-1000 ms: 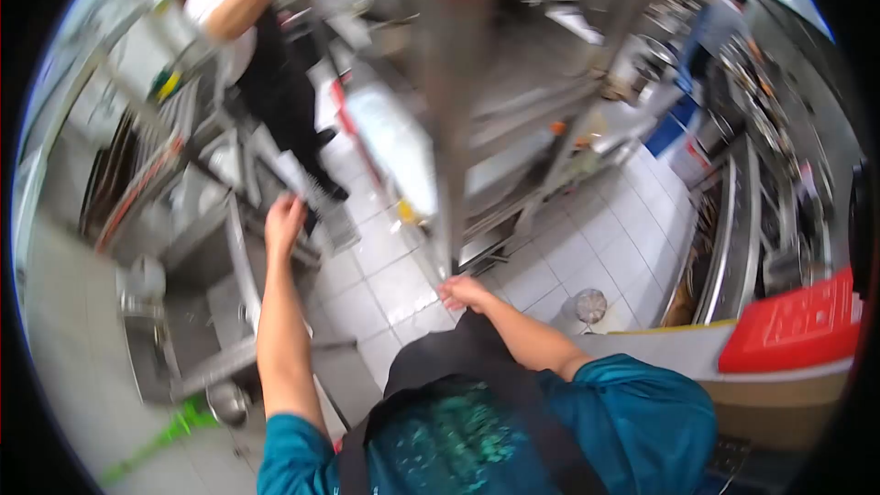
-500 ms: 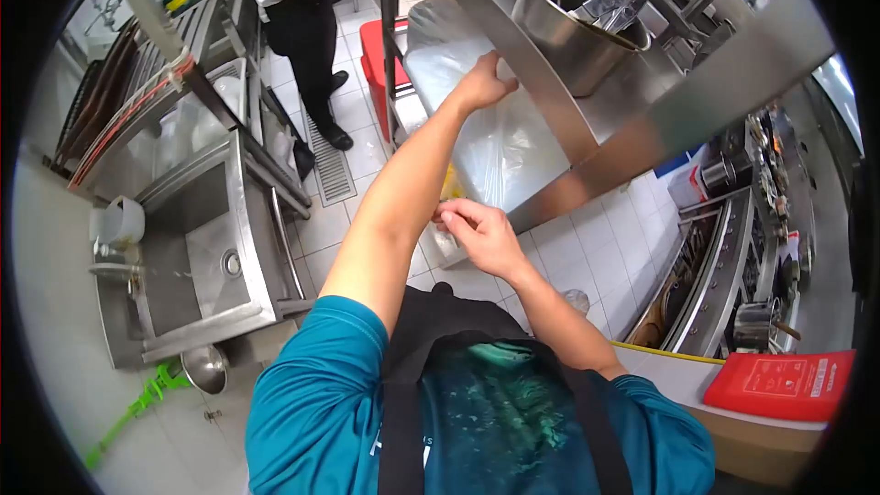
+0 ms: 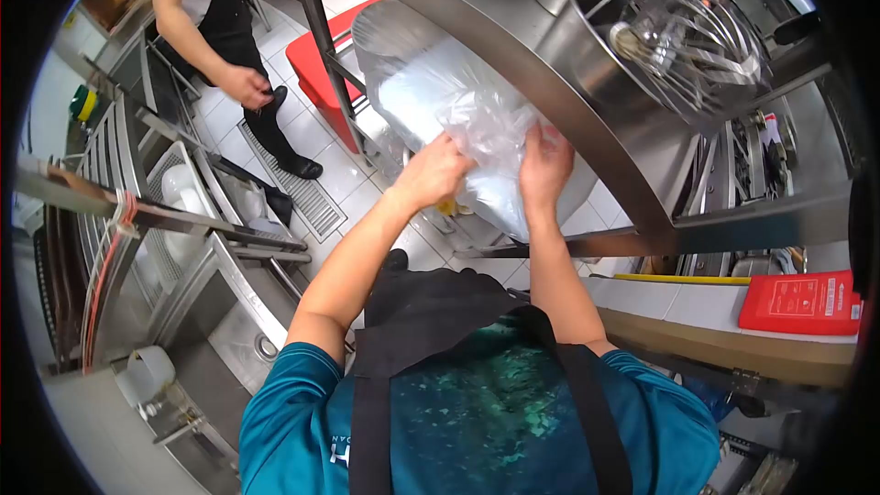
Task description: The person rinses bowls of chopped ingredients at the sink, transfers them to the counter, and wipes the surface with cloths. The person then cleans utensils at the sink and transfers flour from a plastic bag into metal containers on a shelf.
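Observation:
A clear plastic bag (image 3: 481,96) lies over a pale load on the level below the steel worktop (image 3: 477,0). My left hand (image 3: 435,170) is closed on the near part of the bag, its fingers pinching the film. To the right, my right hand (image 3: 547,165) has its fingers curled round the gathered plastic, close under the worktop's edge. What lies inside the bag is blurred by the film and cannot be made out.
On the worktop stands a steel pot (image 3: 623,55) with whisks. A co-worker's hand (image 3: 246,87) hangs at the upper left, near a red bin (image 3: 316,64). A steel sink (image 3: 243,335) is at the left, a red packet (image 3: 799,302) at the right.
My right hand has moved up and right onto the bag, and my left hand has come back nearer; both now grip the plastic. The view has shifted, and the co-worker's arm has come into view.

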The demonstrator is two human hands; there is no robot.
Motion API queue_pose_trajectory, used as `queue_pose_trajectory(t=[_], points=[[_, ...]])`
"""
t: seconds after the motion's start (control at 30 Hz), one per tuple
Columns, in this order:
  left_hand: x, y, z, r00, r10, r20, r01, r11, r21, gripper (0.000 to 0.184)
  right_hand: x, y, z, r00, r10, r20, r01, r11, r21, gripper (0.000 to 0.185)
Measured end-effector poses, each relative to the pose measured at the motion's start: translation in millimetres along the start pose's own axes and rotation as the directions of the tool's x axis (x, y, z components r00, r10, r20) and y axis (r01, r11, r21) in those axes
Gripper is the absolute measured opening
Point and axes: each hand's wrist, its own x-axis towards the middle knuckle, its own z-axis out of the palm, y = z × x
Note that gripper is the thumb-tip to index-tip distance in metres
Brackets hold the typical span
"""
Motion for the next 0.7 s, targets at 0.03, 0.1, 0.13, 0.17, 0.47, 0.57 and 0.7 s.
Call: queue_pose_trajectory(t=[0.03, 0.1, 0.13, 0.17, 0.47, 0.57, 0.7], points=[[0.5, -1.1, -4.8, 1.0, 0.01, 0.005, -0.01, 1.0, -0.009, 0.031, 5.0, -7.3, 1.5, 0.998, -0.043, 0.036, 0.044, 0.999, -0.019, 0.027], [-0.6, 0.2, -11.8, 0.996, 0.072, 0.058, -0.068, 0.996, -0.064, 0.024, 11.9, -14.3, 1.2, 0.995, -0.075, 0.058, 0.078, 0.996, -0.051, 0.025], [-3.1, 5.6, -15.4, 0.996, 0.062, -0.061, -0.067, 0.994, -0.081, 0.024, 13.1, -15.0, -2.7, 0.905, -0.251, 0.343, 0.285, 0.957, -0.052, 0.021], [-3.9, -0.2, -17.8, 0.996, 0.073, -0.05, -0.078, 0.992, -0.099, 0.024, 11.9, -14.0, -6.3, 0.709, -0.378, 0.595, 0.466, 0.885, 0.007, 0.017], [55.8, -25.8, -28.0, 0.982, -0.115, -0.152, 0.044, 0.914, -0.404, 0.024, -29.7, -4.1, -6.6, 0.669, -0.363, 0.648, 0.633, 0.735, -0.242, 0.021], [63.9, -25.1, -15.6, 0.97, -0.241, -0.034, 0.213, 0.908, -0.361, 0.03, -24.4, 0.1, -4.9, 0.811, -0.295, 0.505, 0.448, 0.868, -0.214, 0.016], [56.1, -22.2, 1.0, 0.959, -0.269, -0.09, 0.23, 0.922, -0.31, 0.031, 12.3, 5.1, 5.9, 0.914, 0.12, 0.389, 0.091, 0.871, -0.482, 0.027]])
